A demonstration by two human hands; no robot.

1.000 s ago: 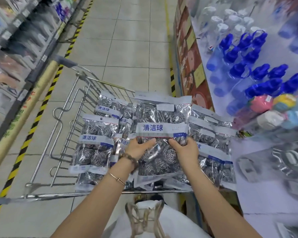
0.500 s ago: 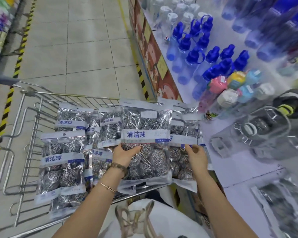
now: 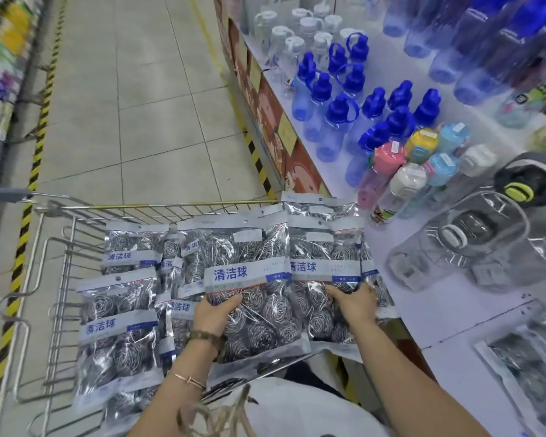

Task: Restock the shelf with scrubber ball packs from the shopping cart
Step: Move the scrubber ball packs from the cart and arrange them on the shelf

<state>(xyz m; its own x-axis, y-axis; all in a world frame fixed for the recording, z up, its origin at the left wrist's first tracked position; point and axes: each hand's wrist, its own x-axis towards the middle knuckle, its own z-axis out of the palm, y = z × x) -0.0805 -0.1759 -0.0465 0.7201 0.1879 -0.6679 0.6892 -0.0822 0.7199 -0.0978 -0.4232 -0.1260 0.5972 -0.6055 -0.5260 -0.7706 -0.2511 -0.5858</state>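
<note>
Several clear packs of steel scrubber balls with blue-and-white labels fill the wire shopping cart [image 3: 60,253]. My left hand [image 3: 216,312] grips the lower left edge of the front middle pack [image 3: 252,298], which stands upright. My right hand [image 3: 353,302] holds the pack beside it [image 3: 319,272], fingers curled over its lower part; that pack leans toward the white shelf [image 3: 448,313]. A few more packs [image 3: 117,313] lie stacked on the cart's left side. One scrubber pack [image 3: 527,370] lies on the shelf at lower right, blurred.
On the shelf stand blue-capped bottles [image 3: 338,121], pastel-lidded bottles [image 3: 416,165] and clear lidded containers [image 3: 467,244]. The tiled aisle floor [image 3: 145,105] stretches ahead with yellow-black tape along both sides. Another shelf unit runs along the far left.
The view has swung further right toward the shelf. My right hand has shifted from the front pack onto the pack to its right; my left hand keeps its hold.
</note>
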